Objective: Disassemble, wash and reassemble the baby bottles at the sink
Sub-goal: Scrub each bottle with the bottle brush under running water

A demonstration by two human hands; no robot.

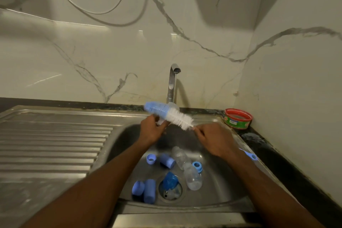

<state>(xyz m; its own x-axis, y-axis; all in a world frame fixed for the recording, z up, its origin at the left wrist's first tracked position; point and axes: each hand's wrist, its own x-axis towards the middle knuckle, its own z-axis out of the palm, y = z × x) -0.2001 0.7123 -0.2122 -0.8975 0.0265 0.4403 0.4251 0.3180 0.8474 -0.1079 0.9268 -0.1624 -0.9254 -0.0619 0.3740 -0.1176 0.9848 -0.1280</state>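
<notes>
My left grip (154, 129) curls round a clear plastic baby bottle (171, 107), held tilted above the basin under the chrome tap (172, 83). A bottle brush (167, 114) crosses it: blue ribbed sponge at the left, white bristles to the right. My right grip (212, 139) pinches the brush's thin stem just past the bristles, knuckles up, wrist angled inward. Both forearms reach in from below. Down in the stainless steel sink (218, 183), from left to right, lie a blue cap (137, 188), a blue cylinder (149, 190), a blue ring (151, 158), a blue piece over the drain (170, 180), two clear bottles (192, 177) and another blue ring (197, 166). A red-rimmed round tub (237, 118) sits on the dark bench (259, 140) at the right.
</notes>
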